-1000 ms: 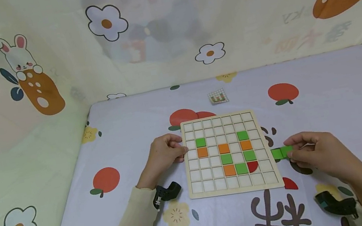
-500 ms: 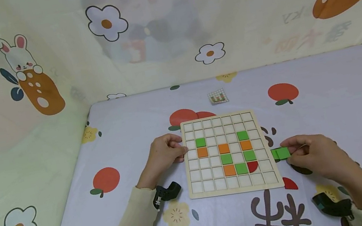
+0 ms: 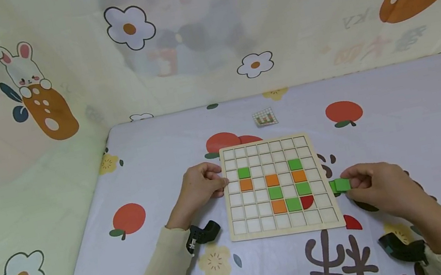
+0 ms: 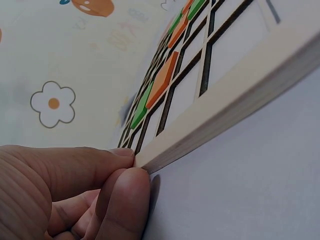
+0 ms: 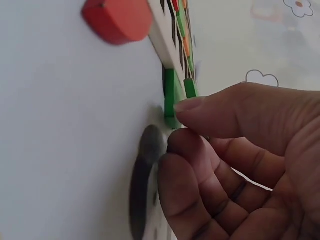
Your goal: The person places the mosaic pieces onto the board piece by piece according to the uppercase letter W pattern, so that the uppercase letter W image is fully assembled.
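A wooden grid board (image 3: 287, 230) lies flat on the table, with green and orange square tiles and a red rounded piece (image 3: 307, 201) in its cells. At its left edge my left hand (image 3: 200, 185) pinches the frame between thumb and curled fingers; the left wrist view shows the thumb tip at the frame (image 4: 165, 150). Beyond the right edge, my right hand (image 3: 381, 185) pinches a green square tile (image 3: 343, 184) with thumb and forefinger. That tile overlaps a second green tile (image 5: 171, 95), which lies on the cloth against the board's side.
Near the board's lower right corner lies a red quarter-round piece (image 3: 352, 222), large in the right wrist view. A small gridded pattern card (image 3: 264, 117) rests behind the board. The tablecloth (image 3: 413, 123) is printed with fruit and flowers.
My right hand has shifted slightly left, bringing the pinched green tile over the other green tile beside the board. My left hand stays at the board's left edge.
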### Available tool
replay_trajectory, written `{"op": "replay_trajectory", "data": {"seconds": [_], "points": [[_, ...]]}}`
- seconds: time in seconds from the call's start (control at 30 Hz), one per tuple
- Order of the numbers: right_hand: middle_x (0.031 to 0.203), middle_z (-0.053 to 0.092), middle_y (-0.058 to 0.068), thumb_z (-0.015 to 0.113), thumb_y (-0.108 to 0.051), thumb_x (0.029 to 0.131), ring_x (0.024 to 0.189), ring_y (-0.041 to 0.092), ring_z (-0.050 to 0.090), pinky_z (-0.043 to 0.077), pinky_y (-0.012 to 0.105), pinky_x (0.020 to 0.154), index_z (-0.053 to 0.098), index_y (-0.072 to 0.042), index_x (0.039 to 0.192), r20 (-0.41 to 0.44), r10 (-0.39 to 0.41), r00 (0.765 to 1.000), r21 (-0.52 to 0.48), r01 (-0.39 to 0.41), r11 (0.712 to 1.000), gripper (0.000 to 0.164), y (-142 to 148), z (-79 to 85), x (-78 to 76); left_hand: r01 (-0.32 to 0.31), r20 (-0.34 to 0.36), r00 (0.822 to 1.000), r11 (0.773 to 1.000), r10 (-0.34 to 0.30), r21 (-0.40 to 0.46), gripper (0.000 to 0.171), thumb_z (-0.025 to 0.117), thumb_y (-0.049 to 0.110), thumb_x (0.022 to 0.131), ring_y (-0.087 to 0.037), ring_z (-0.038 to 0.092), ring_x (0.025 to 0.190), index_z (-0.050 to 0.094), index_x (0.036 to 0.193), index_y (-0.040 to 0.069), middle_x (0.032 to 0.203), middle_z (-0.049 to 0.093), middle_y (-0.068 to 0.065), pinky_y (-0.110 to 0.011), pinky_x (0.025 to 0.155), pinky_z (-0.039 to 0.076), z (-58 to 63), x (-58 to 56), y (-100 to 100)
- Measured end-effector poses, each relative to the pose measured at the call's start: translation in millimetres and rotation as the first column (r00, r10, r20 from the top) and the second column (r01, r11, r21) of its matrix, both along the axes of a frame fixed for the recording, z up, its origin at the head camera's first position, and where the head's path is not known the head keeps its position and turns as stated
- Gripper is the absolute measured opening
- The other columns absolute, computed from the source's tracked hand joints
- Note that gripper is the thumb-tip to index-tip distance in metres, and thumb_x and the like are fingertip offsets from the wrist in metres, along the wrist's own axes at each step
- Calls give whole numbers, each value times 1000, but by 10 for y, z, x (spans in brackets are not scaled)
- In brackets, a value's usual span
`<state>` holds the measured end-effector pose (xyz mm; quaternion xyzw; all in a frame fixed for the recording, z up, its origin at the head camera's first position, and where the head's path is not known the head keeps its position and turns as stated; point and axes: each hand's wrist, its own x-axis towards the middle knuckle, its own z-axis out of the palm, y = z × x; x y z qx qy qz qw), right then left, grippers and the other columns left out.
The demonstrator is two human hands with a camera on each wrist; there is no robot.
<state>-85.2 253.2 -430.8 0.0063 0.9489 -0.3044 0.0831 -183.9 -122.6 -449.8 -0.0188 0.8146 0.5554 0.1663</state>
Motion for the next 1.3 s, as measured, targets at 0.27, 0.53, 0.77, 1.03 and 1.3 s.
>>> {"op": "replay_trajectory", "data": {"seconds": [0.27,0.53,0.77,1.03,1.3], "points": [[82,66,0,82,-13,86,78,19,58,49,22,58,75,0,114,-34,38,999,-46,-39,998,31,-136,66,-68,0,-4,1000,1000,0,-4,30,82,3,88,-14,67,62,68,114,0,84,67,-9,-27,61,63,-8,-8,-6],[83,66,2,84,-12,85,78,20,59,52,21,59,75,1,114,-47,80,996,-113,-85,990,34,-354,148,-173,-4,-1,1000,1000,4,-9,31,82,3,88,-14,67,61,68,115,0,83,67,-9,-26,61,63,7,2,1],[83,66,2,85,-12,83,79,20,59,52,21,60,76,0,112,-50,107,993,-158,-113,981,32,-552,167,-257,-9,2,1000,1000,9,-5,31,83,3,87,-14,67,61,68,114,0,84,67,-9,-27,62,63,6,3,0],[84,66,2,83,-10,84,79,19,59,53,21,62,77,-1,111,-54,139,989,-183,-147,972,30,-758,162,-331,-8,2,1000,1000,8,-8,31,83,4,87,-14,67,61,68,114,1,84,68,-9,-26,61,63,1,5,-2],[84,65,3,84,-10,83,78,18,58,53,23,65,77,0,107,-45,194,980,-213,-199,957,28,-929,180,-367,1,-7,1000,1000,-1,-1,29,81,2,88,-14,67,61,68,114,0,84,68,-9,-27,61,63,-4,2,-3]]}}
